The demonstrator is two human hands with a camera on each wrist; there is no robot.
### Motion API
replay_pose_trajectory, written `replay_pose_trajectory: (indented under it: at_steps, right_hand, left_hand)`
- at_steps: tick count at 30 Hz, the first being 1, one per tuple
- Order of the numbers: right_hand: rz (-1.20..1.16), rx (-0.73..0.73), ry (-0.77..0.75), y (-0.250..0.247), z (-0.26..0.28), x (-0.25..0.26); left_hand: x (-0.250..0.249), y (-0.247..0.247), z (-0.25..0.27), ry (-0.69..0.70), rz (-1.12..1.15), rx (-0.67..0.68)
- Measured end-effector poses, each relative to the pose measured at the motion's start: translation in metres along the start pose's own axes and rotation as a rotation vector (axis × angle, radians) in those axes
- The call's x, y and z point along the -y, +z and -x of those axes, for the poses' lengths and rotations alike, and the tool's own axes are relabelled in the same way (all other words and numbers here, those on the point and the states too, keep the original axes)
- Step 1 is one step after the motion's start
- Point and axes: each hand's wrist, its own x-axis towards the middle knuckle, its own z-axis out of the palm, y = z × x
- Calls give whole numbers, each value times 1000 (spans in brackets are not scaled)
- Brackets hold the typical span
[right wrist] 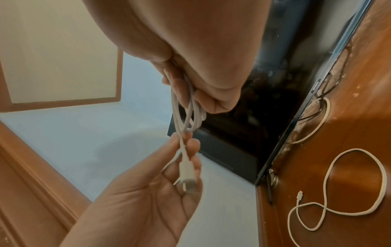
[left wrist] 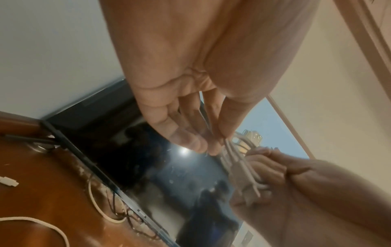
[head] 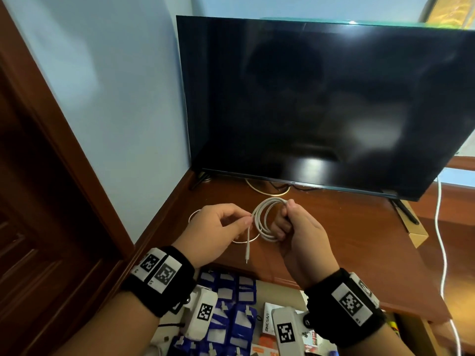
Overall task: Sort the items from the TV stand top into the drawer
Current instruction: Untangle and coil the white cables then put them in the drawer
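A white charging cable (head: 264, 219) is wound into a coil above the wooden TV stand top (head: 334, 227). My right hand (head: 290, 222) grips the coil's loops in a fist. My left hand (head: 241, 223) pinches the cable's free end between thumb and fingertips, and the plug (head: 247, 253) dangles below. The right wrist view shows the same plug (right wrist: 187, 177) lying across my left fingers. A second white cable (right wrist: 338, 192) lies loose on the stand top, partly hidden behind my left hand in the head view. The open drawer (head: 280, 291) is below my wrists.
A black TV (head: 321, 98) stands at the back of the stand, with cords (head: 270, 187) running under it. The drawer holds several blue-and-white packets (head: 231, 317) and small boxes (head: 267, 319). A white cord (head: 443, 253) hangs at the right. A wooden door (head: 38, 201) stands at the left.
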Motion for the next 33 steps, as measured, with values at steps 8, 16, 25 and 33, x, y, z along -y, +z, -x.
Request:
replay_pose_trajectory:
  at_steps: [8, 16, 25, 33]
  right_hand:
    - [69, 65, 20, -9, -1, -7]
    - [161, 78, 39, -8, 6, -2]
    - [151, 70, 88, -9, 8, -1]
    - [263, -56, 128, -15, 2, -16]
  left_hand:
    - [-23, -10, 3, -98, 291, -48]
    - [-22, 5, 5, -80, 242, -149]
    - [7, 23, -4, -112, 181, -50]
    - [24, 46, -9, -359, 770, 185]
